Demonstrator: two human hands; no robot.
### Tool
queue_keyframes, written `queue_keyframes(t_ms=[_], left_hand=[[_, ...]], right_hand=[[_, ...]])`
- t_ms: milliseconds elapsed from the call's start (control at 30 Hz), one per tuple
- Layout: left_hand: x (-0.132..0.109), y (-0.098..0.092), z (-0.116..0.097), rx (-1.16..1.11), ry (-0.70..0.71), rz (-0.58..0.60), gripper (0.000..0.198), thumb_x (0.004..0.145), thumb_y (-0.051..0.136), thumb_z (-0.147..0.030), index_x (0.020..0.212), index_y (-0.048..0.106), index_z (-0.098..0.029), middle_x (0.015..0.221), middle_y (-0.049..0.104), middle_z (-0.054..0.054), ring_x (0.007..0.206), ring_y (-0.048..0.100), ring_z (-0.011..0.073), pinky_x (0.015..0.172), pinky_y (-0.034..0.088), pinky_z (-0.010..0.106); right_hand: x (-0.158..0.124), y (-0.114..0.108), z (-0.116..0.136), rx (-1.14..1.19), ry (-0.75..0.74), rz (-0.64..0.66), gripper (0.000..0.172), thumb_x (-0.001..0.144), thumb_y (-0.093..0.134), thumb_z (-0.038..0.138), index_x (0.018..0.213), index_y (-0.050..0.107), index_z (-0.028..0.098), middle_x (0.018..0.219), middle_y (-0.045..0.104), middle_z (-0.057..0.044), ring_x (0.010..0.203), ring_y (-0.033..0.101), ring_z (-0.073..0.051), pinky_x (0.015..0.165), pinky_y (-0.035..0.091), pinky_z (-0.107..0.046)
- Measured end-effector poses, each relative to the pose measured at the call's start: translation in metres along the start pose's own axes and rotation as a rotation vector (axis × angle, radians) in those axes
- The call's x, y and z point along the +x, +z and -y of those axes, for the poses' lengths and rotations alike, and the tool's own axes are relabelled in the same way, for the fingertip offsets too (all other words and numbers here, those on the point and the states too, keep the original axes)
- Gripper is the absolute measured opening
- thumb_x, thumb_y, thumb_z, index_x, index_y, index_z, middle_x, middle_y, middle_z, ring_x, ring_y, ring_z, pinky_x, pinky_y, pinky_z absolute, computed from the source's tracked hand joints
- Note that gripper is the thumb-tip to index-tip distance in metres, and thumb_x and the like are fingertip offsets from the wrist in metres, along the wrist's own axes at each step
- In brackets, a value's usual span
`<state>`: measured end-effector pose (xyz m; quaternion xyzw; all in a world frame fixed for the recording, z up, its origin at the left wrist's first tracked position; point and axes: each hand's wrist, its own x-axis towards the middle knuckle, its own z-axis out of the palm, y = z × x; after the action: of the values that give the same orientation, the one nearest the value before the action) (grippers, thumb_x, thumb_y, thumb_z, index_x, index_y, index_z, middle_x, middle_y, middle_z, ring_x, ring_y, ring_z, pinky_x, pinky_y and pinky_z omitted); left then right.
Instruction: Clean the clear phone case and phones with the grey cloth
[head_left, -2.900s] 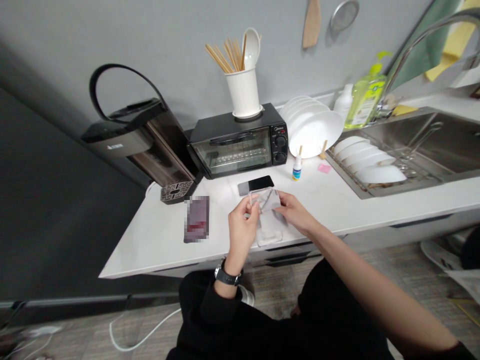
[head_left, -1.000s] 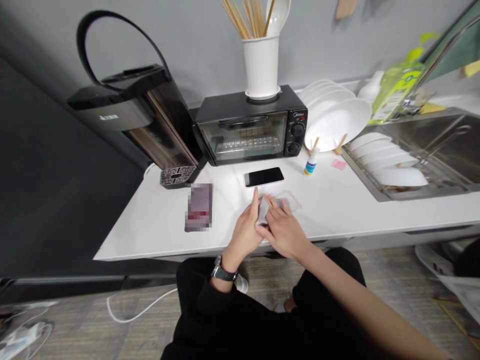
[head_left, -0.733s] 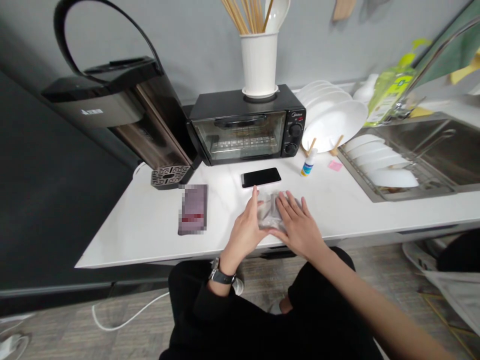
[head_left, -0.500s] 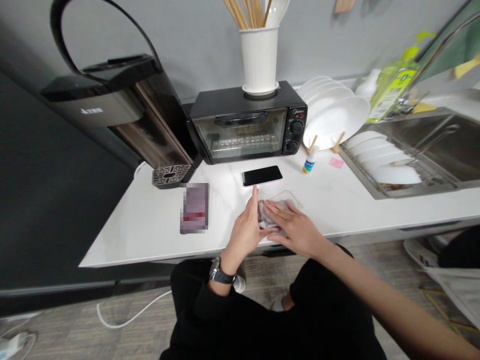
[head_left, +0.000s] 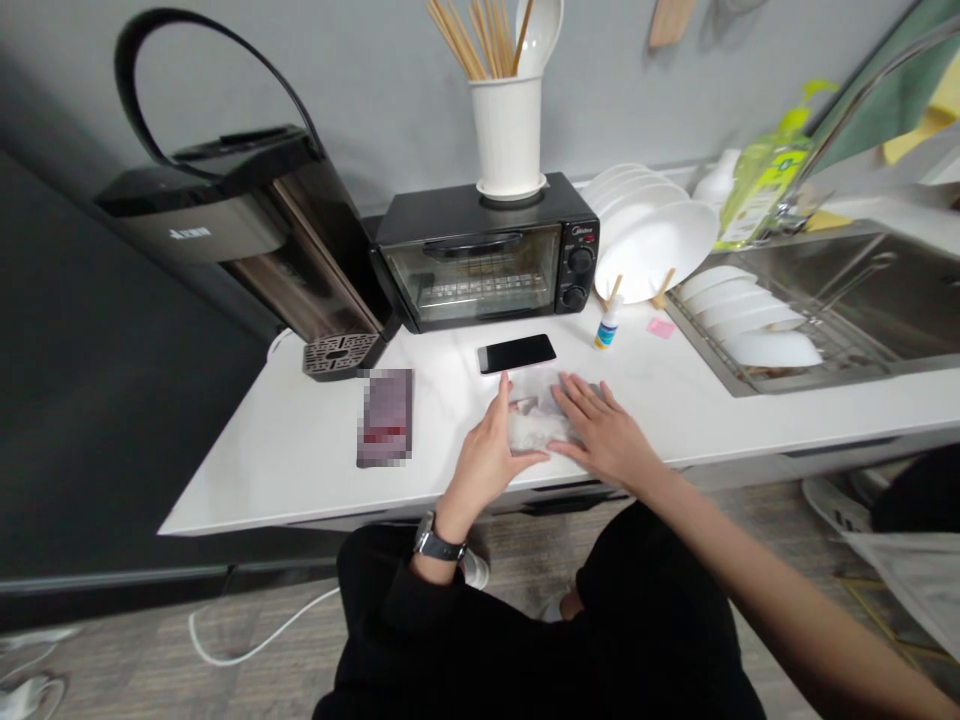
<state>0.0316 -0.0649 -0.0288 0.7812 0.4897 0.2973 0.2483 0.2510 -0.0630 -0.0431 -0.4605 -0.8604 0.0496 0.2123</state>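
Evidently, from the head view, both hands were low over the near edge of the white counter, at work on one small, flat thing: a clear plastic case that lay on the surface between them. The left hand was not clenched; its thumb and forefinger stood apart in a wide V, the forefinger up the case's left side and the thumb along its near edge, probably so that a light, slippery shell could not slide. The right hand lay palm down at the other side, fingers stretched out rather than closed, over what looked like a grey cloth. Such a flat hand would suit spreading pressure, though how much of the cloth sat inside the case could not be told beneath the fingers.

Just beyond, a dark-screened phone rested face up, apart from the hands, perhaps kept there to be out of the way yet within reach. A small white bottle stood upright near the phone's right, beside a pink slip. Off to the left lay a dark pouch, its details masked, well clear of the elbows.
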Motion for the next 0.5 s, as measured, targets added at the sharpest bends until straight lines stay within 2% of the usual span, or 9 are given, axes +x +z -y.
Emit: queue_keyframes(t_ms=[67,133,200,267,333,367,433,500], left_hand=[[0.0,0.0,-0.001,0.028,-0.001,0.011,0.132,0.082,0.086,-0.032,0.167,-0.015,-0.033,0.17,0.035,0.019,0.146,0.053,0.0332,0.115,0.05,0.05],[-0.001,-0.001,-0.001,0.064,-0.011,0.01,0.127,0.085,0.083,-0.028,0.168,-0.014,-0.031,0.171,0.032,0.019,0.15,0.048,0.0342,0.116,0.049,0.05],[-0.002,-0.002,-0.001,0.085,-0.011,0.006,0.126,0.085,0.082,-0.029,0.168,-0.013,-0.031,0.172,0.028,0.02,0.153,0.043,0.0348,0.117,0.048,0.05],[-0.002,-0.002,-0.001,0.081,-0.006,0.001,0.128,0.084,0.084,-0.034,0.168,-0.013,-0.031,0.172,0.028,0.02,0.151,0.046,0.0344,0.117,0.048,0.05],[-0.001,-0.001,-0.001,0.064,-0.011,0.009,0.131,0.082,0.086,-0.04,0.168,-0.012,-0.031,0.171,0.031,0.02,0.146,0.053,0.0335,0.115,0.049,0.05],[0.0,-0.001,-0.001,0.058,-0.021,0.01,0.132,0.081,0.087,-0.04,0.168,-0.012,-0.031,0.17,0.033,0.02,0.144,0.055,0.0334,0.114,0.05,0.051],[0.0,-0.002,0.0,0.048,-0.038,0.018,0.129,0.081,0.087,-0.038,0.168,-0.009,-0.031,0.171,0.032,0.02,0.146,0.053,0.0339,0.115,0.049,0.051],[0.0,-0.007,0.001,0.018,-0.049,0.027,0.126,0.082,0.086,-0.035,0.169,-0.005,-0.032,0.172,0.031,0.018,0.15,0.048,0.0339,0.118,0.046,0.05]], right_hand=[[0.003,0.003,0.006,0.006,0.012,-0.009,0.093,0.099,0.045,0.074,0.161,0.036,0.005,0.168,0.03,-0.026,0.159,0.026,-0.041,0.127,0.019,-0.068],[0.005,0.007,0.017,0.073,-0.098,0.045,0.098,0.096,0.047,0.078,0.161,0.036,0.005,0.167,0.033,-0.025,0.159,0.029,-0.037,0.129,0.021,-0.063],[0.006,0.008,0.02,0.12,-0.182,0.083,0.095,0.097,0.048,0.076,0.163,0.035,0.009,0.166,0.037,-0.022,0.157,0.033,-0.034,0.129,0.025,-0.06],[0.006,0.006,0.013,0.091,-0.105,0.036,0.089,0.1,0.047,0.071,0.164,0.034,0.011,0.165,0.039,-0.022,0.155,0.037,-0.036,0.127,0.025,-0.065],[0.005,0.004,0.005,0.038,0.023,-0.033,0.09,0.1,0.048,0.07,0.164,0.033,0.009,0.164,0.038,-0.026,0.154,0.037,-0.041,0.124,0.024,-0.07],[0.004,0.004,0.003,0.034,0.04,-0.043,0.092,0.099,0.05,0.071,0.164,0.033,0.007,0.164,0.037,-0.027,0.155,0.036,-0.042,0.125,0.024,-0.07],[0.003,0.004,0.008,0.086,-0.056,0.004,0.096,0.097,0.052,0.073,0.164,0.032,0.007,0.165,0.037,-0.026,0.157,0.033,-0.039,0.127,0.023,-0.066],[0.003,0.002,0.016,0.17,-0.195,0.082,0.09,0.099,0.054,0.069,0.164,0.034,0.01,0.165,0.039,-0.022,0.158,0.032,-0.034,0.129,0.023,-0.062]])
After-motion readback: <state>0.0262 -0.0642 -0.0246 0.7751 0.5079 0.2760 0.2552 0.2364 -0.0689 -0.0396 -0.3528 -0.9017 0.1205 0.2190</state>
